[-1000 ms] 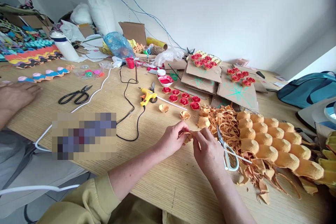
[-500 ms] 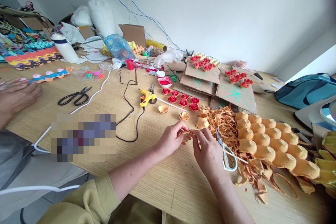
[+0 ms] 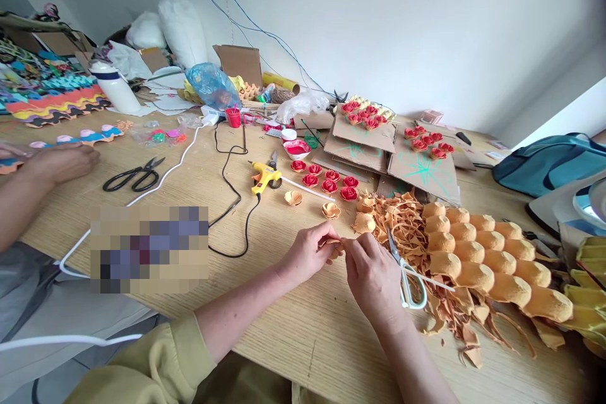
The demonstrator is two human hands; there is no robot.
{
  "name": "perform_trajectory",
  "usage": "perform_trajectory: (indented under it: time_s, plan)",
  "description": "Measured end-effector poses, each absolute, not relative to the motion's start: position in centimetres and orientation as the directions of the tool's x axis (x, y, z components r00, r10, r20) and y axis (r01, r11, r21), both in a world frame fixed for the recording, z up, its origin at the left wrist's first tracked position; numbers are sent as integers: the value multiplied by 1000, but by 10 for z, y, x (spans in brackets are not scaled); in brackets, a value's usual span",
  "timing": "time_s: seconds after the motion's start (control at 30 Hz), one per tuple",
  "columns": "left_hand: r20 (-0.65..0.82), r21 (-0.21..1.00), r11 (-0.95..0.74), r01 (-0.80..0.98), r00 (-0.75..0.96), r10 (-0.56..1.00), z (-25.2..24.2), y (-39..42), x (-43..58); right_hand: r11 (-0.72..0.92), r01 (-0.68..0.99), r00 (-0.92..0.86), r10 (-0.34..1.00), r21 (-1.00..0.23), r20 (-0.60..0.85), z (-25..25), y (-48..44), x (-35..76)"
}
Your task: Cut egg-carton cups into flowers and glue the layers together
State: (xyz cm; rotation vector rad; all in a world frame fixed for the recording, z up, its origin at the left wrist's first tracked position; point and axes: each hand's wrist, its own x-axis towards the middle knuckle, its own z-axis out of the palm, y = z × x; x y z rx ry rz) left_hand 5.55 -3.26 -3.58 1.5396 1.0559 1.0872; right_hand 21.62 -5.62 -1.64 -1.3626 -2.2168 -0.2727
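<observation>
Green strokes ran across the upright face of a cardboard piece at far right, forming a star-like scrawl rather than legible words; any lettering on the yellow glue gun was too small to read. The wood-grain counter filled the scene below a pale plain wall, with blue wires trailing down it; a teal bag sat at the right, a white bottle at far left.

Seven red paper roses lay on the counter, beside two unpainted orange flowers; the orange egg tray showed sixteen cups, four by four, next to a heap of scraps; one pair of white-handled scissors lay against that heap, one black-handled pair to the left.

The left hand and right hand met at near centre, each grip narrow, fingertips pinching a small orange carton piece above the counter; a co-worker's hand rested at the left.
</observation>
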Motion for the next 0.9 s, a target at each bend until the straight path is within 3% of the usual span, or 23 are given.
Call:
perform_trajectory:
  time_s: [0.2,0.43,0.63,0.8,0.9]
  plan:
    - [185,972,-209,105,200,962,-32,-34,57,474,840,-288,802,-263,523,-17,-53,216]
    - [257,936,-308,170,267,929,-37,-32,54,477,835,-290,805,-274,518,-18,-54,217]
    - [219,962,-251,108,246,944,-38,-34,57,481,859,-326,778,-174,538,-14,-56,216]
    - [301,937,-328,122,195,933,-34,-35,58,486,806,-254,800,-338,543,-13,-55,215]
    - [393,869,-433,239,199,898,-32,-34,56,489,800,-257,804,-348,537,-15,-54,216]
